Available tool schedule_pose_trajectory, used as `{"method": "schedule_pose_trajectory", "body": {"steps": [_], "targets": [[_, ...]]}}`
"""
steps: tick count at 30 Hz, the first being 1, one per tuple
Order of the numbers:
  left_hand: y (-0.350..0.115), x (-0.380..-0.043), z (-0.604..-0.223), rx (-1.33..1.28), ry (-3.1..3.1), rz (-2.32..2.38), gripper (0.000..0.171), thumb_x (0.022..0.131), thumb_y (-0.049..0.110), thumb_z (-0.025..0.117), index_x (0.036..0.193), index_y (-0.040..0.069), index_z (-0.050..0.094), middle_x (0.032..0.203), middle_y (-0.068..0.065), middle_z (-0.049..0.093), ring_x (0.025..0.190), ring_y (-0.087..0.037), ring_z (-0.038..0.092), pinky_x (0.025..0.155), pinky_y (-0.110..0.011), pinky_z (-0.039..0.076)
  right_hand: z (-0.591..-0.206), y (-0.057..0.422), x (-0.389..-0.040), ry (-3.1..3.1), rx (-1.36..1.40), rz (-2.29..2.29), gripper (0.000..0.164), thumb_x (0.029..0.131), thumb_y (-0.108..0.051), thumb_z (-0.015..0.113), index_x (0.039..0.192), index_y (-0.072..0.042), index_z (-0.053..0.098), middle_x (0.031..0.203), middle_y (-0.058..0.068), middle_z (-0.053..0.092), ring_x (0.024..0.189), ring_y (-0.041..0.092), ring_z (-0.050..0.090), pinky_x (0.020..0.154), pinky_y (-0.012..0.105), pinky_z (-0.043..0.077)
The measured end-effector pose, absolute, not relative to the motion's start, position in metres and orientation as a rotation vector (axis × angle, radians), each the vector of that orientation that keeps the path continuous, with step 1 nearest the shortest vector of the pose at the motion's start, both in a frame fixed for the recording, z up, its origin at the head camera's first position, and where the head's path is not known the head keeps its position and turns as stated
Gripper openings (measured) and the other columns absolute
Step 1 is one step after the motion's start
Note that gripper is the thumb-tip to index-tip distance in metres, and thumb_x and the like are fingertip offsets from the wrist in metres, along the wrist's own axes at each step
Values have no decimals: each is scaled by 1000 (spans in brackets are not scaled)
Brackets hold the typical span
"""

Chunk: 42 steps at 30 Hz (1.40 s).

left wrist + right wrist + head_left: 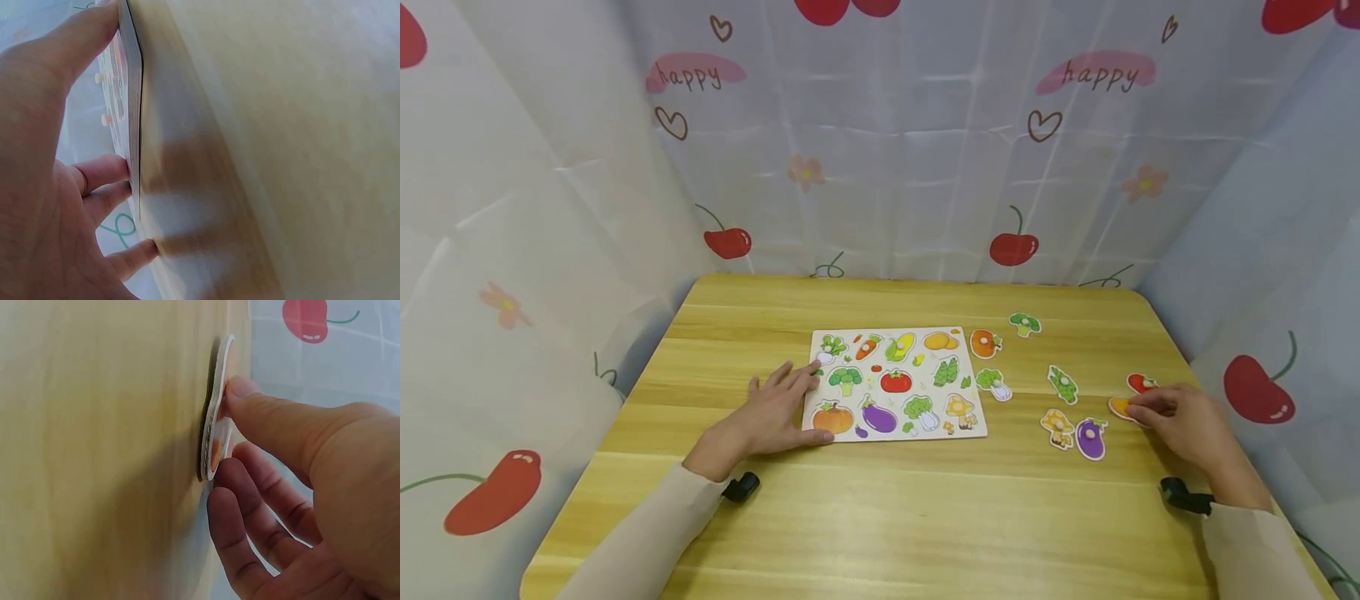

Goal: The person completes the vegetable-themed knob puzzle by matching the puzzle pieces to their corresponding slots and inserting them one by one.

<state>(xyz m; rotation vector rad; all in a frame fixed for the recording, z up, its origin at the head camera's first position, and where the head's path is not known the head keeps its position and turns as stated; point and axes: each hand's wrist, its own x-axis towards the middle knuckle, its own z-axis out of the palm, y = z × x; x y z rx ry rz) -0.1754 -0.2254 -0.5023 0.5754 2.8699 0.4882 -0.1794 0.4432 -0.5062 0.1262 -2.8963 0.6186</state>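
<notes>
On wooden table (pixel 925 508) by printed curtain (pixel 910 167): left hand (pixel 771 417) loose against board (pixel 923 373), orange piece (pixel 1119 407) seemingly in pinch of right hand (pixel 1189 425).

The curtain (pixel 880 142) is hanging behind the table (pixel 887 517). Left of the frame's lower centre, we are resting our left hand (pixel 772 412) against the left edge of the puzzle board (pixel 922 385). Beside its right edge the pumpkin piece (pixel 984 343) is lying above the cabbage piece (pixel 994 384), the broccoli piece (pixel 1025 324) to their upper right. Farther right, the pea piece (pixel 1063 384) is lying above the mushroom piece (pixel 1057 429) and eggplant piece (pixel 1091 438). At lower right, our right hand (pixel 1187 421) is holding the potato piece (pixel 1117 407) below the tomato piece (pixel 1142 382).
</notes>
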Motion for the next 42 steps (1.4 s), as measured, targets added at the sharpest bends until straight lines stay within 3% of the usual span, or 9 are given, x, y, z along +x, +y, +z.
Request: {"method": "schedule_pose_trajectory", "body": {"steps": [4, 11, 16, 18, 23, 30, 42], "targets": [[-226, -176, -504, 578, 2875, 484, 105, 96, 82, 80, 169, 11, 56, 196, -5, 29, 178, -59, 25, 123, -103, 19, -504, 435, -183, -2903, 132, 619, 18, 101, -21, 94, 109, -5, 90, 112, 24, 81, 100, 38, 73, 77, 31, 50], [-225, -178, -505, 576, 2873, 469, 104, 96, 82, 80, 169, 12, 56, 196, -4, 29, 178, -58, 24, 123, -102, 19, -501, 409, -192, -2868, 185, 663, 15, 104, -17, 91, 110, -4, 90, 110, 22, 80, 100, 40, 76, 78, 28, 53], [-226, -177, -505, 579, 2867, 486, 104, 96, 82, 80, 169, 11, 56, 196, -5, 29, 178, -58, 24, 123, -103, 19, -496, 387, -198, -2881, 212, 716, 15, 107, -19, 87, 113, -4, 89, 117, 26, 79, 108, 50, 80, 86, 52, 67], [-226, -176, -505, 582, 2870, 486, 104, 96, 82, 80, 168, 11, 56, 195, -5, 29, 178, -59, 25, 122, -103, 19, -494, 377, -200, -2880, 234, 750, 15, 108, -19, 86, 113, -5, 89, 119, 27, 79, 109, 51, 82, 86, 54, 69], [-226, -175, -503, 576, 2873, 475, 104, 96, 82, 80, 168, 11, 56, 195, -6, 30, 177, -59, 26, 122, -103, 20, -492, 354, -209, -2827, 290, 815, 12, 107, -16, 87, 111, -5, 88, 117, 26, 79, 104, 49, 85, 79, 40, 70], [-225, -176, -502, 576, 2871, 471, 103, 96, 82, 81, 167, 11, 56, 195, -7, 30, 177, -59, 26, 122, -103, 20, -490, 329, -223, -2805, 292, 817, 18, 107, -19, 88, 114, -3, 88, 117, 26, 79, 104, 44, 84, 87, 57, 71], [-225, -176, -500, 578, 2869, 474, 104, 96, 80, 82, 168, 10, 56, 195, -7, 30, 177, -60, 26, 122, -103, 20, -483, 288, -239, -2756, 380, 835, 18, 104, -18, 91, 111, -1, 87, 113, 23, 80, 101, 41, 84, 91, 60, 69]]}}
